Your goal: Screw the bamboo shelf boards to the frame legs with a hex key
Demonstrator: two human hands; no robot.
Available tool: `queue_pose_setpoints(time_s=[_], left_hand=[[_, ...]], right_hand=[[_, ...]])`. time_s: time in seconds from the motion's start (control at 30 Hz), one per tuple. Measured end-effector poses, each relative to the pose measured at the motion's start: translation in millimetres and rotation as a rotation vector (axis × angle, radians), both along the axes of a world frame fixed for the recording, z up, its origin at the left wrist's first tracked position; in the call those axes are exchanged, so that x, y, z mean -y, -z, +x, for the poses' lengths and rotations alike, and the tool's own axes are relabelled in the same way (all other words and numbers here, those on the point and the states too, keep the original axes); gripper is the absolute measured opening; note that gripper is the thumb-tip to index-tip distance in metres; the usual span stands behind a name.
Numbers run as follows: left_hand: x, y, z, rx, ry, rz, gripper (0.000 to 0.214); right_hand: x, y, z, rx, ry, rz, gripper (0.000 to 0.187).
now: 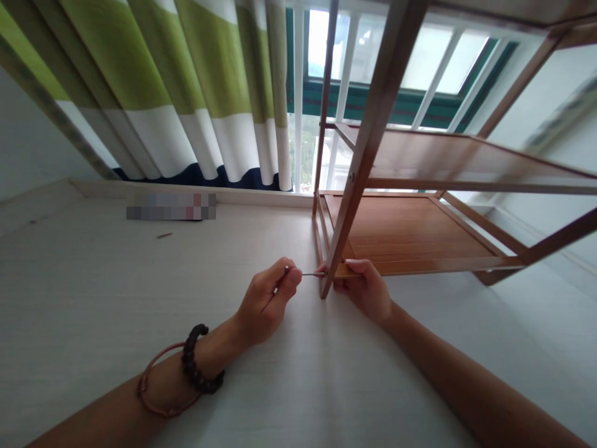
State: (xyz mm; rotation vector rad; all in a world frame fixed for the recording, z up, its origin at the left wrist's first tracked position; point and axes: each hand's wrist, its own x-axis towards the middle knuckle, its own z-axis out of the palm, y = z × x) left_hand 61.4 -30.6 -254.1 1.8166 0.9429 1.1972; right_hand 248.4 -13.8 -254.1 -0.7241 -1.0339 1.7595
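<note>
A brown wooden shelf rack [420, 224] with several tiers stands on the floor at the right. My left hand [268, 298] is closed round a thin metal hex key [311, 274], whose far end meets the outer side of the rack's front leg [345, 230] near its foot. My right hand [366, 289] grips the lowest front rail just right of that leg, thumb on top and fingers underneath. The screw at the tool's tip is too small to make out. A dark bead bracelet [193, 361] and a reddish cord sit on my left wrist.
A blurred flat packet [171, 206] lies by the wall at the left, with a small thin brown piece [164, 236] in front of it. Green, white and navy curtains [200, 93] hang behind. A barred window [382, 68] is behind the rack.
</note>
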Motion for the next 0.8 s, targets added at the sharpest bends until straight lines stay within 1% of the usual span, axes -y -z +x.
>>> queue_pose_setpoints(time_s=[0.03, 0.07, 0.23, 0.33, 0.43, 0.5, 0.67, 0.8], left_hand=[[0, -0.3, 0, 0.018, -0.002, -0.01, 0.024], [0, -0.5, 0, 0.029, -0.003, -0.014, 0.024], [0, -0.3, 1, 0.036, -0.001, -0.004, 0.025], [0, 0.8, 0, 0.048, -0.009, -0.013, 0.025], [-1, 1.7, 0, 0.076, -0.017, -0.032, 0.025], [-1, 2.3, -1, 0.096, -0.019, -0.04, 0.025], [-1, 3.6, -1, 0.083, -0.013, -0.034, 0.025], [-1, 2.9, -2, 0.074, -0.007, -0.011, 0.026]], right_hand=[[1, 0.9, -1, -0.014, 0.039, 0.03, 0.028], [1, 1.6, -2, -0.035, 0.047, 0.051, 0.029], [3, -1.0, 1, -0.132, -0.044, 0.047, 0.038], [5, -5.8, 3, -0.17, -0.053, 0.052, 0.042], [7, -9.6, 1, -0.18, -0.052, 0.036, 0.055], [7, -9.4, 0, -0.158, -0.049, 0.045, 0.06], [5, -2.1, -1, -0.053, -0.018, 0.108, 0.052], [2, -0.8, 2, -0.076, -0.097, 0.063, 0.056]])
